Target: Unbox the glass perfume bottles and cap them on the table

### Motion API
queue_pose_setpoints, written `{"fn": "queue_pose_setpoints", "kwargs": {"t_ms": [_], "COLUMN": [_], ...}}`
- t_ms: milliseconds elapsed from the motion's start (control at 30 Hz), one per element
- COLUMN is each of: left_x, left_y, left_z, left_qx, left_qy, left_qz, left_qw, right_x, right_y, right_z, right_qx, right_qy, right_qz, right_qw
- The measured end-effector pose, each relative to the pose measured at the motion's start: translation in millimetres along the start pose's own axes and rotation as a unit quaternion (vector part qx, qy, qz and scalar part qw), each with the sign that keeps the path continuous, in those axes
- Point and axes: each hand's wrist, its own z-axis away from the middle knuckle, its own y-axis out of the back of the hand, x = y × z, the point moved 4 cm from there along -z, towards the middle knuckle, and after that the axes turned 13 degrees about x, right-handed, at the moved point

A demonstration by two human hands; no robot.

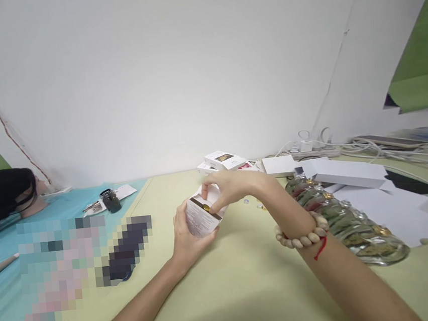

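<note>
My left hand (185,229) wraps round a small printed box (204,223) from the left and below, holding it tilted above the table. The box is pale with fine text, a dark brown band and a round gold spot on that band. My right hand (227,187) reaches over its top, with a beaded bracelet and red string on the wrist. Index finger and thumb bend against the box's upper edge beside the gold spot, gripping there. What lies inside the box is hidden.
White boxes (224,160) are stacked by the wall. A row of clear-wrapped packages (351,223) and white folded cartons (347,173) lie right, near cables (379,149). A dark jar (110,201) stands left on blue cloth, before a dark-haired person (7,198). Small bits (261,207) lie mid-table.
</note>
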Motion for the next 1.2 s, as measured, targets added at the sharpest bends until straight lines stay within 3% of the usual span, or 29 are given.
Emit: {"fn": "queue_pose_setpoints", "kwargs": {"t_ms": [200,433,667,933,1067,1200], "left_x": [-6,-13,-10,-9,-11,-13], "left_y": [0.5,1.4,0.6,-1.3,-0.3,0.3], "left_z": [-1,-7,-7,-4,-5,-6], "left_qx": [0.008,0.006,-0.009,-0.027,-0.012,0.003], "left_qy": [0.013,0.029,-0.001,-0.057,-0.056,-0.045], "left_qz": [-0.003,0.009,-0.005,-0.026,-0.035,-0.048], "left_qw": [1.0,1.0,1.0,0.998,0.998,0.998], "right_x": [-1,-13,-14,-16,-15,-16], "right_y": [4,4,-11,-14,-22,-29], "right_z": [0,-5,-9,-5,-10,-19], "right_qx": [0.034,0.154,0.071,0.015,0.022,0.087], "right_qy": [0.016,0.088,0.056,0.021,0.035,0.07], "right_qz": [-0.008,0.079,0.042,0.087,0.1,0.1], "right_qw": [0.999,0.981,0.995,0.996,0.994,0.989]}}
